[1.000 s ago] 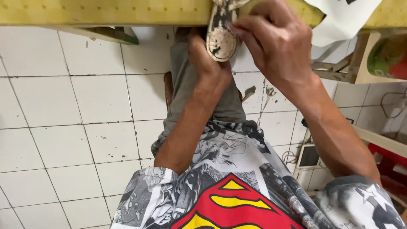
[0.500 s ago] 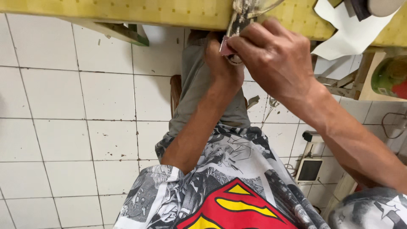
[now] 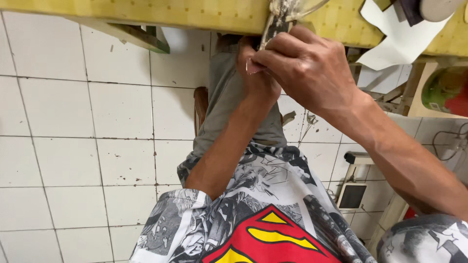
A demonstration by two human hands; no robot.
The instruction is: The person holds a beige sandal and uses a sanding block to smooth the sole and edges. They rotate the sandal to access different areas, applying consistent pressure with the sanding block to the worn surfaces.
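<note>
Low to your right, a small boxy white device (image 3: pixel 352 194) with a dark square screen is sitting on the tiled floor. Upper right, a green-and-red round package (image 3: pixel 444 92) is resting in a cream compartment.

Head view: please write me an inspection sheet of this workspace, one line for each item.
Surface: yellow table, edge at the top of the view, seen from above.
Job's things: worn shoe sole, held at the table edge.
Clutter: white paper on the table.
Grips: left hand and right hand, both closed on the sole.
Cables: thin wire by the right wall.
Surroundings: white tiled floor, chipped and stained; small white box on the floor.
</note>
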